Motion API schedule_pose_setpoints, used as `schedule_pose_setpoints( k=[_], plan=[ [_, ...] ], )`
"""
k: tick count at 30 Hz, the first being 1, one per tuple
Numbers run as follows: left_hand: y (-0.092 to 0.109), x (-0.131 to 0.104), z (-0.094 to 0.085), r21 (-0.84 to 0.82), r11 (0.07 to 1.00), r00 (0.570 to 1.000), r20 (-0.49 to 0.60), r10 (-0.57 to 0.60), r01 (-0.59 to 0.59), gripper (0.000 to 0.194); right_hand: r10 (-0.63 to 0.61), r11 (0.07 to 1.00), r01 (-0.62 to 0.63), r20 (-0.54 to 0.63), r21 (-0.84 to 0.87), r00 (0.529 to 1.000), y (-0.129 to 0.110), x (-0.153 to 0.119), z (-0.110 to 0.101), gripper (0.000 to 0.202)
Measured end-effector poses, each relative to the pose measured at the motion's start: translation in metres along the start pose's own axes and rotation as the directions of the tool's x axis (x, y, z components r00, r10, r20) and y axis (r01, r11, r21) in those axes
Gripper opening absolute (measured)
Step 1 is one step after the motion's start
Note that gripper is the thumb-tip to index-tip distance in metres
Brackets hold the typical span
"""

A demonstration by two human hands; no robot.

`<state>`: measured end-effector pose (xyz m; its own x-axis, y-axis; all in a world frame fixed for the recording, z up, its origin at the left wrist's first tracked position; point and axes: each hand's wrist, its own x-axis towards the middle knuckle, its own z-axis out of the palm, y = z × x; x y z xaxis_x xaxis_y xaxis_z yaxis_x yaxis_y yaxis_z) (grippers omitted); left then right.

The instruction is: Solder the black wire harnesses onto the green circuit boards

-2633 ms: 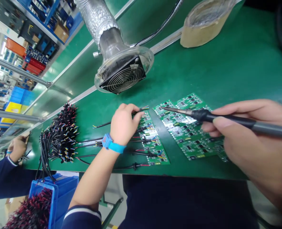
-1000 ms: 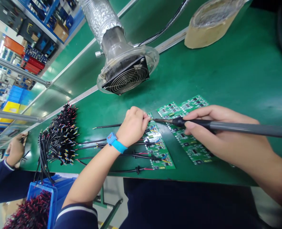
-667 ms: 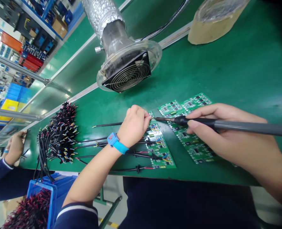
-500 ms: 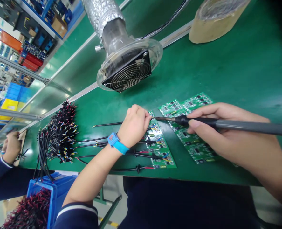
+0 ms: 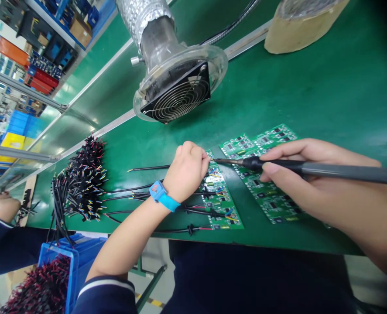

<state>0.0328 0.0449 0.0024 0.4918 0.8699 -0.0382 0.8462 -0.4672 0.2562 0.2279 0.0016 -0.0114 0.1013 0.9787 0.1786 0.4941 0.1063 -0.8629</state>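
Note:
My right hand (image 5: 324,183) is closed around the grey handle of a soldering iron (image 5: 344,170). The iron's tip points left and meets the top end of a green circuit board panel (image 5: 227,216). At that same spot my left hand (image 5: 188,168), with a blue band on the wrist, pinches a black cable (image 5: 149,168); its wire ends are hidden by my fingers. Lower on the panel, several black cables with coloured wires lie across the pads. A second circuit board panel (image 5: 268,205) rests partly beneath my right hand.
A fume extractor (image 5: 180,96) hangs over the green bench (image 5: 344,100). Left of my hands lies a heap of black cables (image 5: 85,183). Below it stands a blue bin (image 5: 75,261) full of cables. Another person's hand (image 5: 5,207) is at far left. A tape roll (image 5: 298,35) sits at the back.
The view has shifted slightly. Both my hands keep their holds, with the iron tip still at the panel's top end. The other person's hand has moved left and down.

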Motion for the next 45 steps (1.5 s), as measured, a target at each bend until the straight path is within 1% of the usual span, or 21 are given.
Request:
schedule_pose_setpoints(
  k=[3, 5, 7, 10, 12, 14, 16, 19, 23, 30, 34, 37, 45],
  plan=[
    [0.001, 0.000, 0.000, 0.005, 1.000, 1.000, 0.003, -0.012, 0.012, 0.008, -0.013, 1.000, 0.013, 0.002, -0.005, 1.000, 0.000, 0.000, 0.000, 0.015],
    [0.001, 0.000, 0.000, 0.009, 1.000, 1.000, 0.004, -0.016, 0.016, 0.008, 0.003, 1.000, -0.003, 0.002, -0.012, 1.000, 0.000, 0.000, 0.000, 0.016],
    [0.000, 0.000, 0.000, 0.011, 1.000, 1.000, 0.003, -0.015, 0.015, 0.008, 0.062, 0.998, -0.062, -0.021, -0.009, 0.998, -0.001, -0.001, 0.000, 0.016],
    [0.000, 0.000, 0.000, 0.012, 1.000, 1.000, -0.002, -0.008, 0.008, 0.008, 0.172, 0.984, -0.170, -0.064, 0.045, 0.983, 0.000, -0.004, 0.000, 0.017],
    [0.000, 0.000, 0.000, 0.012, 1.000, 1.000, -0.003, -0.007, 0.007, 0.009, 0.190, 0.980, -0.186, -0.060, 0.069, 0.980, -0.001, -0.005, 0.000, 0.017],
    [0.000, 0.000, 0.000, 0.008, 1.000, 1.000, -0.003, -0.008, 0.008, 0.009, 0.158, 0.986, -0.155, -0.049, 0.058, 0.986, -0.002, -0.005, -0.001, 0.017],
    [0.000, 0.001, -0.001, -0.004, 1.000, 1.000, 0.004, -0.011, 0.011, 0.009, 0.101, 0.995, -0.100, -0.040, 0.030, 0.994, -0.003, -0.003, -0.001, 0.016],
    [-0.001, 0.003, -0.004, -0.042, 0.999, 1.000, 0.029, -0.011, 0.013, 0.009, 0.042, 0.999, -0.042, -0.013, 0.006, 0.999, -0.004, 0.000, -0.001, 0.017],
    [-0.004, 0.009, -0.007, -0.113, 0.993, 0.998, 0.063, -0.025, 0.032, 0.012, 0.027, 1.000, -0.027, -0.006, -0.016, 1.000, -0.002, 0.003, 0.000, 0.018],
    [-0.009, 0.015, -0.009, -0.233, 0.969, 0.994, 0.088, -0.065, 0.084, 0.013, 0.014, 1.000, -0.014, 0.010, -0.013, 1.000, 0.000, 0.004, 0.001, 0.017],
    [-0.009, 0.016, -0.008, -0.276, 0.954, 0.992, 0.069, -0.105, 0.120, 0.014, 0.015, 1.000, -0.014, 0.009, -0.020, 1.000, 0.000, 0.005, 0.001, 0.017],
    [-0.007, 0.015, -0.006, -0.291, 0.944, 0.988, 0.031, -0.150, 0.152, 0.016, 0.015, 0.999, -0.015, 0.016, -0.045, 1.000, 0.000, 0.004, 0.001, 0.019],
    [-0.001, 0.012, 0.000, -0.235, 0.953, 0.976, -0.051, -0.210, 0.193, 0.017, 0.028, 0.997, -0.026, 0.027, -0.066, 0.999, 0.004, 0.004, 0.002, 0.019]
  ],
)
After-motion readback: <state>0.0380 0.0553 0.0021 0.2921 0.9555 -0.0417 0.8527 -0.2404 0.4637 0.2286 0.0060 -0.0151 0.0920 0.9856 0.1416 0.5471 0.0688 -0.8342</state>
